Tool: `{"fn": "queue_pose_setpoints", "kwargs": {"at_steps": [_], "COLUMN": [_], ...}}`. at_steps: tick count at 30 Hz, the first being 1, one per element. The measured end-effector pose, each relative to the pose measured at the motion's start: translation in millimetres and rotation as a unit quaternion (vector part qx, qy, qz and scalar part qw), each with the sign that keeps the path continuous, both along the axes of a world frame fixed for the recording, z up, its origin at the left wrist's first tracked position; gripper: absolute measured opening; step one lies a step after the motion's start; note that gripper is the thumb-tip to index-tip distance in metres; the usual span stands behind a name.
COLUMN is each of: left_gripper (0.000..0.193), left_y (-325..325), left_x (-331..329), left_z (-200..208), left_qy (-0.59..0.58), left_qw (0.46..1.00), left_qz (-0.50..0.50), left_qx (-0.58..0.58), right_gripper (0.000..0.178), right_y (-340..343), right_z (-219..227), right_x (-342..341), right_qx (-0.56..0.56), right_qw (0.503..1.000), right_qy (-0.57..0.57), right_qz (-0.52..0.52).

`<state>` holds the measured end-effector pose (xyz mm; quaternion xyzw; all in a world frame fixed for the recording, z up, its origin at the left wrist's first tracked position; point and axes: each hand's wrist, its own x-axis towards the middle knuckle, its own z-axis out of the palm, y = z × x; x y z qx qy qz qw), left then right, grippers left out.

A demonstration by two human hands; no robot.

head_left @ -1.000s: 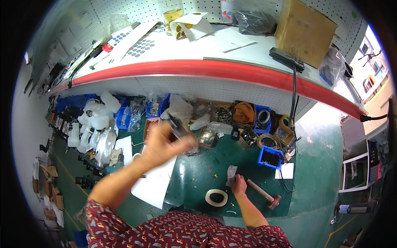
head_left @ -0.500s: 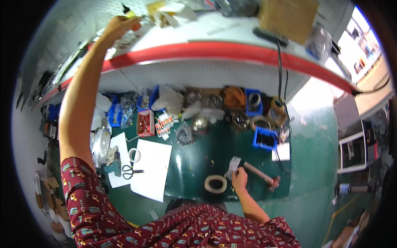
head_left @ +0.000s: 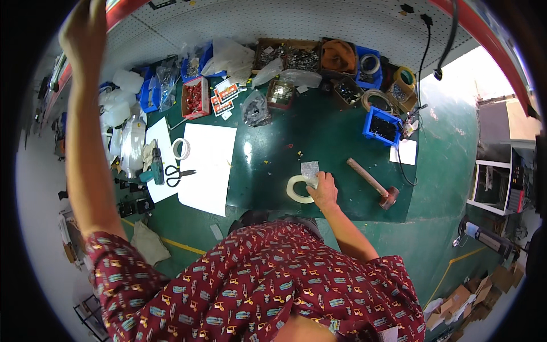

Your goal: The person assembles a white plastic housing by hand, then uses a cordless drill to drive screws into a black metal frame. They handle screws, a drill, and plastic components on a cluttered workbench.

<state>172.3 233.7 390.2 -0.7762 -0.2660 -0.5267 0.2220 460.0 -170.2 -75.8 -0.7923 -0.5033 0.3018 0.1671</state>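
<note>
My right hand (head_left: 323,192) is closed on the lower end of a small clear plastic bag (head_left: 309,169) over the green table (head_left: 268,188). Its fingertips are close by a roll of cream tape (head_left: 291,189), whose right side they partly cover. My left hand (head_left: 84,31) is raised at the upper left beside the red shelf edge (head_left: 118,10). It is smeared by motion and cut off by the picture's edge, so its fingers and anything in them cannot be made out. A hammer (head_left: 370,179) with a wooden handle lies right of my right hand.
Scissors (head_left: 178,174), a white tape roll (head_left: 181,149) and white paper (head_left: 208,165) lie at the left, by a green power drill (head_left: 157,166). Parts bins, including a red-filled box (head_left: 195,97) and a blue bin (head_left: 382,126), line the back. A black cable (head_left: 405,168) hangs at the right.
My view has tipped down, so the shelf top is out of sight. My left hand has left the things on the shelf. My right hand has brought the plastic bag beside the cream tape roll.
</note>
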Motion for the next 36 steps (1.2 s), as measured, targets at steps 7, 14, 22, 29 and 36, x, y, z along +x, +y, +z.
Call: {"fn": "queue_pose_setpoints", "kwargs": {"at_steps": [7,14,22,29,36], "left_gripper": [0.018,0.015,0.026,0.075,0.03], "left_y": [-258,-431,-460,-413,-385], "left_x": [-87,-158,-197,-214,-221], "left_z": [-317,-422,-477,-481,-527], "left_qy": [-0.044,-0.104,-0.209,-0.478,-0.722], "left_qw": [0.801,0.634,0.545,0.29,0.208], "left_qz": [0.075,0.191,0.322,0.351,0.221], "left_qx": [-0.593,-0.742,-0.745,-0.751,-0.622], "right_gripper": [0.047,0.042,0.051,0.05,0.037], "right_y": [50,91,130,164,127], "right_z": [-21,-6,-22,-35,-31], "right_x": [34,54,-125,-60,73], "right_qx": [-0.023,0.042,0.025,-0.015,0.059], "right_qw": [0.998,0.996,0.991,0.996,0.958], "right_qy": [-0.047,-0.068,0.017,-0.085,-0.188], "right_qz": [0.025,-0.042,0.13,-0.02,-0.207]}}
